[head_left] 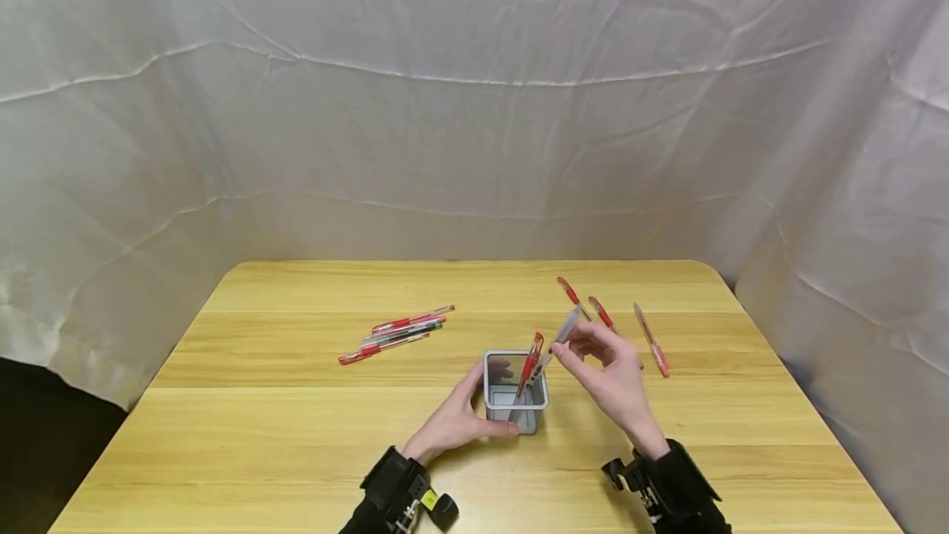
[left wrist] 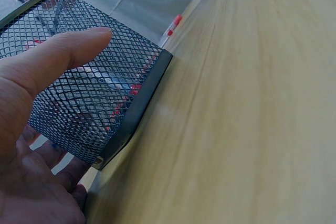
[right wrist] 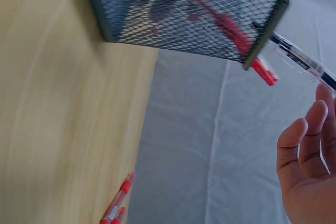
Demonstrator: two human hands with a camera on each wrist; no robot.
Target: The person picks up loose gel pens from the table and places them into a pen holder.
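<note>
A square metal-mesh pen holder [head_left: 530, 421] stands on the wooden table. My left hand [head_left: 450, 425] grips it from the left, the thumb [left wrist: 71, 51] lying across the near mesh wall and the other fingers around the far side. One red-capped pen [head_left: 530, 363] leans inside, its cap poking above the rim. Over the right side of the opening, my right hand [head_left: 611, 369] pinches a clear pen [head_left: 568, 325] between thumb and fingertips. That pen slants downward, and its dark-marked lower end [right wrist: 294, 52] is at the rim in the right wrist view.
Several pens [head_left: 393, 342], mostly with red parts, lie in a loose group left of the holder. To the right, behind my right hand, are two red pens [head_left: 569, 291] and a pinkish clear pen [head_left: 652, 341]. A pale curtain [head_left: 474, 147] hangs behind the table.
</note>
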